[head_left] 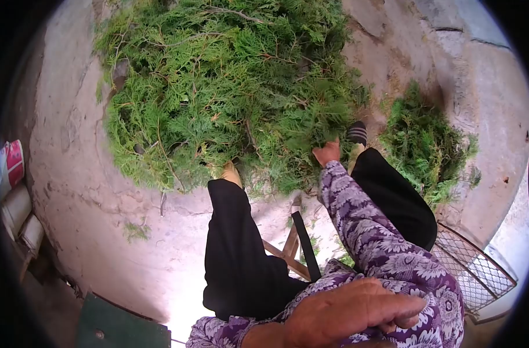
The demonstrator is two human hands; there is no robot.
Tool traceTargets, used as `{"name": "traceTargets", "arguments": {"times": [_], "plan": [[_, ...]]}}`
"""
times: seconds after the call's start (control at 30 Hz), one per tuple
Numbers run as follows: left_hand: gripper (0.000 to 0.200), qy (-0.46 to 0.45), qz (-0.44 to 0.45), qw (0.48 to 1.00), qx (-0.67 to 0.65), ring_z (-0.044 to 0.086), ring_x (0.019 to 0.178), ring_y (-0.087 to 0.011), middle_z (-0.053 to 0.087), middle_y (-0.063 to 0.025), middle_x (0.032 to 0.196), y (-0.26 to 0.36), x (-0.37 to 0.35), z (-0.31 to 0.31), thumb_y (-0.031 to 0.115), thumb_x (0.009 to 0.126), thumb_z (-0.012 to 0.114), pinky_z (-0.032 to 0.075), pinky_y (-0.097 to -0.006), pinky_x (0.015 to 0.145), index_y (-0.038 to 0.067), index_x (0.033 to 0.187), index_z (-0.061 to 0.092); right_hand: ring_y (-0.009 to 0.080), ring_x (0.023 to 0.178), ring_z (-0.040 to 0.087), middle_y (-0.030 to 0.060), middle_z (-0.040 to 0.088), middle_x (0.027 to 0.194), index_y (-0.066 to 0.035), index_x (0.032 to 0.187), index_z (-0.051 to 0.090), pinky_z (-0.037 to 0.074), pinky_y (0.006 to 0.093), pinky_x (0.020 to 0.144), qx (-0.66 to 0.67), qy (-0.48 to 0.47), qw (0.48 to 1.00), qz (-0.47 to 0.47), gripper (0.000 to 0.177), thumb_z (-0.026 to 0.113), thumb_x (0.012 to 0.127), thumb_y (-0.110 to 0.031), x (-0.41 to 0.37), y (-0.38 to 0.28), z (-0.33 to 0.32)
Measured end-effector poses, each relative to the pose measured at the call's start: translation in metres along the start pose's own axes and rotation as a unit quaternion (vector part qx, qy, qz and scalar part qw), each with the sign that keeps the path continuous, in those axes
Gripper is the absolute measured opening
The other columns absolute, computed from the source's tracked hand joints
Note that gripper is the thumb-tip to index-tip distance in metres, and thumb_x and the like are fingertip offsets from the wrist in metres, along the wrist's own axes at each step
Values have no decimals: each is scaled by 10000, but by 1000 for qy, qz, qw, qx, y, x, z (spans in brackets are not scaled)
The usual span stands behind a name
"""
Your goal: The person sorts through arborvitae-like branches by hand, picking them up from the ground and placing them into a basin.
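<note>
Above the cracked concrete floor (102, 214), my right hand (327, 152) curls into the conifer branches (218, 98), its grip unclear, while my left hand (354, 310) lies half-open near my floral shirt (415, 272), visibly holding nothing.

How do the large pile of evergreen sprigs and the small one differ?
The large pile spreads wide ahead; the small pile is a compact clump at the right.
The right hand is at the large pile's near edge; no hand is at the small pile.
Both are green, feathery sprigs lying on the floor.
</note>
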State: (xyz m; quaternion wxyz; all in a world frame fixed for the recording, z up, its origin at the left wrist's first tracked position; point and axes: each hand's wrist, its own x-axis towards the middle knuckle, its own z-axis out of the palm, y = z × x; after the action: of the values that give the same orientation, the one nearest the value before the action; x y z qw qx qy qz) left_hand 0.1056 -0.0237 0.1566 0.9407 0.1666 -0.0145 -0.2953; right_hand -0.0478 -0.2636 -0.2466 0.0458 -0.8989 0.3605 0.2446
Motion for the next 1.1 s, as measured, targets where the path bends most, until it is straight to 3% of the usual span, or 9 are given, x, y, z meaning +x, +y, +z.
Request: {"name": "traceTargets", "arguments": {"times": [0.33,0.37,0.4,0.47,0.5,0.63,0.93,1.0,1.1], "plan": [[343,28,-34,999,7,578,757,-197,593,-207,885,5,0,1,159,850,522,468,-301,665,-133,1031,515,256,961,522,142,608,650,-68,672,668,69,464,1044,105,-163,981,-3,682,372,726,-680,-38,-93,-45],[342,28,-30,999,3,578,759,-197,594,-207,885,4,-1,1,159,852,520,468,-301,666,-133,1030,516,294,1145,403,204,582,983,-39,704,676,41,478,1051,144,-174,972,65,732,437,656,-729,-33,-95,-26],[341,27,-26,999,-2,579,762,-197,594,-206,885,3,-2,1,159,854,517,468,-300,667,-134,1030,516,294,1145,403,204,582,983,-39,704,676,41,478,1051,142,-175,972,66,732,437,656,-729,-37,-105,-17],[340,32,-15,999,-7,579,763,-198,593,-209,884,2,-4,1,156,854,515,468,-300,666,-135,1031,514,364,1268,171,244,293,1309,-14,1027,598,90,485,1052,242,-35,946,213,857,556,555,-729,-44,-126,-5],[340,37,-6,999,-9,579,765,-198,592,-212,884,1,-4,1,154,855,513,468,-299,666,-136,1032,513,421,1276,15,229,10,1391,-55,1295,333,153,498,1036,190,-244,931,195,1050,632,510,-686,-38,-139,-64],[333,87,30,995,-39,577,760,-199,590,-218,878,0,-4,4,143,858,503,468,-298,664,-139,1034,510,423,1270,95,228,25,1391,-108,1326,272,193,508,1025,191,-227,902,313,879,680,628,-452,-26,-176,-89],[333,19,-15,1000,-11,566,755,-190,583,-220,897,15,-5,-6,127,862,489,462,-298,667,-144,1055,490,363,1153,291,237,98,1360,-21,1294,281,248,403,1017,158,-229,921,274,817,593,703,-492,-17,-125,-66],[327,45,3,998,-43,565,757,-188,583,-213,896,17,-6,-3,123,865,483,462,-305,665,-144,1054,491,284,1168,293,199,186,1350,-29,1286,281,241,382,1015,130,-273,949,85,736,486,768,-510,-1,-87,-23],[325,45,20,998,-49,567,759,-189,582,-209,896,14,-13,-6,121,865,487,465,-304,665,-141,1057,492,307,1089,384,185,352,1237,-25,1183,401,271,422,991,124,-243,961,42,544,473,778,-381,-2,-73,-49]]}}
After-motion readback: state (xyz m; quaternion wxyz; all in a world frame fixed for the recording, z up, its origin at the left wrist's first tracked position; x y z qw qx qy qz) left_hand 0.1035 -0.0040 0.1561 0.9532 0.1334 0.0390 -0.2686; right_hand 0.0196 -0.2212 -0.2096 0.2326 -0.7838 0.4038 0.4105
